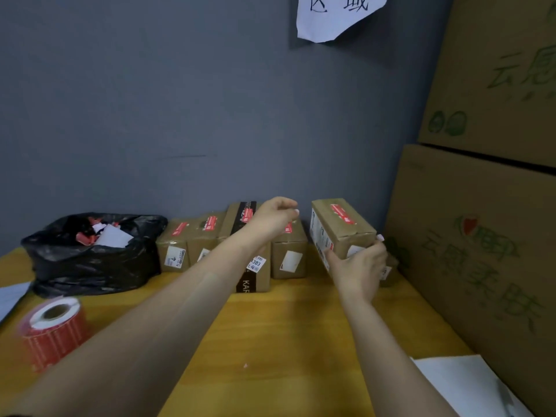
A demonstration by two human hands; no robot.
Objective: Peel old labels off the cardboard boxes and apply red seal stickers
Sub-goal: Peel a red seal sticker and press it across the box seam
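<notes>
Cardboard box [340,233] with a red seal sticker [342,213] is gripped, tilted, by the right hand [358,267] at the far right of the worktop [285,326]. The left hand [275,218] is held curled above the box row [192,242]; its contents cannot be told.

A small brown cardboard box [343,233] wears a red seal sticker [341,213]. The round paper sticker roll [52,329] is red with a white rim, the crumpled plastic bag [90,254] black, the wooden table [285,326] yellow-orange, the wall [180,115] slate grey.
</notes>
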